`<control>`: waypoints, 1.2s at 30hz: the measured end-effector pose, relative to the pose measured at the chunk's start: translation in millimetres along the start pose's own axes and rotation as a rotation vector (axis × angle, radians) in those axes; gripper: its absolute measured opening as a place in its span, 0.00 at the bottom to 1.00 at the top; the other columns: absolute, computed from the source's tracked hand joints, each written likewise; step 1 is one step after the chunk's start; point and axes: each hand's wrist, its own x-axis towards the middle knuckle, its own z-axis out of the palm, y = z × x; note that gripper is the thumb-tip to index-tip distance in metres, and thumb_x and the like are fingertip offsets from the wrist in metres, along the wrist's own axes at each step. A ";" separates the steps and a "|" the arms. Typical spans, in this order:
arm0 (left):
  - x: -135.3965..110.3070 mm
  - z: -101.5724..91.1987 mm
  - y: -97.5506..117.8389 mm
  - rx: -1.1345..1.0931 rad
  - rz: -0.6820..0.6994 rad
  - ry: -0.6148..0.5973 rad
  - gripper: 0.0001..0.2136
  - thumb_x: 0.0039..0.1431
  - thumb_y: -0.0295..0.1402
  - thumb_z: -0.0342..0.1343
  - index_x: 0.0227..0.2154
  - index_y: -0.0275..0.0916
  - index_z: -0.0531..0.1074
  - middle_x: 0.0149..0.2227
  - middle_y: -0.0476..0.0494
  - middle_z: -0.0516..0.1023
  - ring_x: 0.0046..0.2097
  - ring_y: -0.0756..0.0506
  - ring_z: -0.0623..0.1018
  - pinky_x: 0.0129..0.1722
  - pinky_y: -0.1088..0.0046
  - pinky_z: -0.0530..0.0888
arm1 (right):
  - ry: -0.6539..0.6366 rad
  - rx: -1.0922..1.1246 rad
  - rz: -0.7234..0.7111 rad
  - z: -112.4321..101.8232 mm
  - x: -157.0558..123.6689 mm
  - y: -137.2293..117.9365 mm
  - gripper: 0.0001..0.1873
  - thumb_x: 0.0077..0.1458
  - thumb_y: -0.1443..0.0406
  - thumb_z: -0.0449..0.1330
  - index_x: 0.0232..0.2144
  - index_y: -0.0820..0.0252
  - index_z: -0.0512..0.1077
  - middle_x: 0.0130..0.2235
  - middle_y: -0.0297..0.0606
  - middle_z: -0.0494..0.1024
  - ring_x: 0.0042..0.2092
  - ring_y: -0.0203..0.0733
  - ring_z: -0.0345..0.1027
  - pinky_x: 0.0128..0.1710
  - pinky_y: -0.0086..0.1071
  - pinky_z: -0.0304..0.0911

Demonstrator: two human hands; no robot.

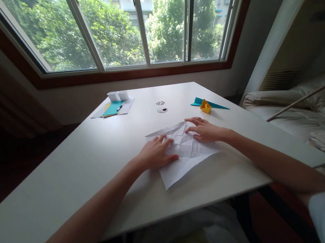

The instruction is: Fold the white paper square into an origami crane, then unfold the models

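A creased sheet of white paper (181,150) lies unfolded near the front of the white table (102,155), its near corner pointing toward me. Crossing fold lines mark its middle. My left hand (158,153) rests on the sheet's left part with fingers spread. On the upper right part, my right hand (202,129) lies with its fingers stretched out and apart. Neither hand grips anything; both touch the paper from above. Parts of the sheet under the palms are hidden.
Beyond my right hand are a yellow paper boat (205,107) and a teal paper plane (217,105). Teal sheets (111,108), a pen (120,107) and two white folded paper boxes (123,96) are at the far left. Two round table inserts (162,110) sit mid-back.
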 end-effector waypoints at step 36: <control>-6.6 0.0 -65.3 -0.043 -0.307 -0.148 0.33 0.52 0.59 0.38 0.59 0.52 0.51 0.61 0.35 0.52 0.60 0.29 0.53 0.51 0.43 0.55 | 0.488 0.009 0.541 27.0 -7.9 124.5 0.09 0.49 0.67 0.57 0.33 0.64 0.75 0.36 0.44 0.76 0.33 0.43 0.69 0.38 0.36 0.64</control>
